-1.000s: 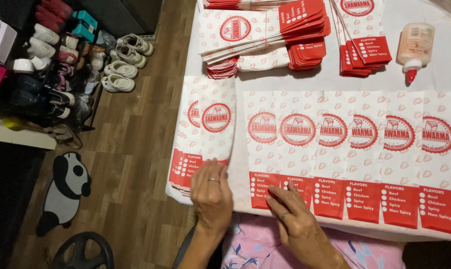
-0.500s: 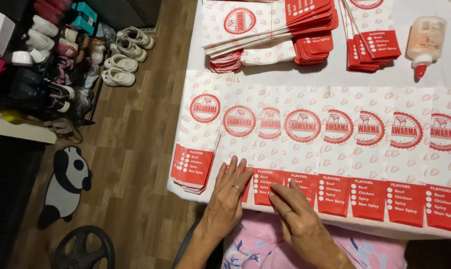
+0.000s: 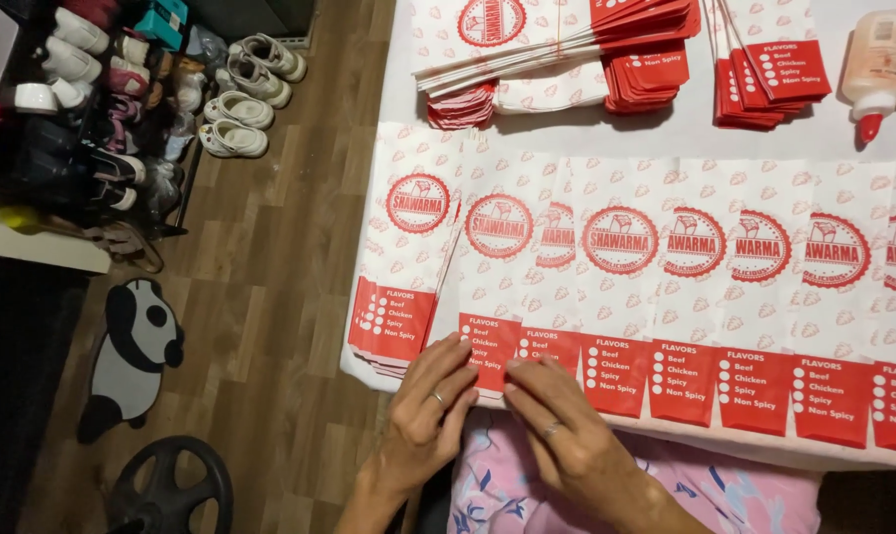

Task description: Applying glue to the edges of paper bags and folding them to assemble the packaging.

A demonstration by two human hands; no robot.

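My left hand [image 3: 423, 420] lies flat, fingers spread and grasping nothing, its fingertips [image 3: 455, 348] pressing the red bottom flap of a white paper food bag with a round red emblem [image 3: 497, 297]. My right hand [image 3: 567, 435] is beside it, also flat and ungripped, fingertips touching the same flap's lower edge. That bag heads a long overlapping row of like bags [image 3: 725, 297] running away to the right of my fingers. Just left of them sits a finished stack of bags [image 3: 399, 287] at the edge of the white table [image 3: 666, 133]. To crease well, I judge I should press evenly along the fold. Beyond my fingertips lie more bag piles [image 3: 567, 49] and a glue bottle with a red nozzle [image 3: 878, 64].
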